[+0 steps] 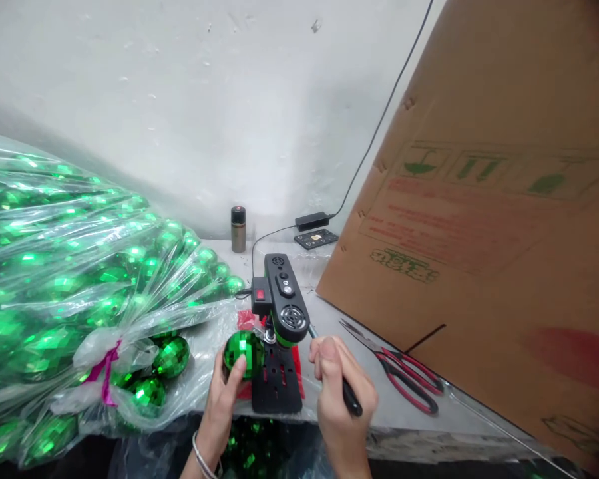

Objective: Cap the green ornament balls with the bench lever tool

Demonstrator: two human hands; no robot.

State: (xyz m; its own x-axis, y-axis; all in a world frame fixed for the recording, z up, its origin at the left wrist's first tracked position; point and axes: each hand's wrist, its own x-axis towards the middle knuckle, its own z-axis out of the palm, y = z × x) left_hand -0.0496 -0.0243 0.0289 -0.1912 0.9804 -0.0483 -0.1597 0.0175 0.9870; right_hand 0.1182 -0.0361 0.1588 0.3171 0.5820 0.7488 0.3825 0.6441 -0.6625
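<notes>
My left hand (220, 392) holds a shiny green faceted ball ornament (243, 354) beside the chuck of a small black bench drill (288, 299). The ball is over the left part of the drill's black slotted base (277, 391). My right hand (344, 399) is closed round a lever handle (351, 398), a metal rod with a black grip at the drill's right side. Whether the ball touches the drill's tip cannot be made out. Red material (298, 372) shows under the base.
At left lies a big clear plastic bag (110, 332) of green balls, tied with purple ribbon. Scissors (404, 376) with red-and-black handles lie right, by a large leaning cardboard box (479, 219). Behind are a spray can (238, 229), a power adapter (313, 220) and a phone (315, 238).
</notes>
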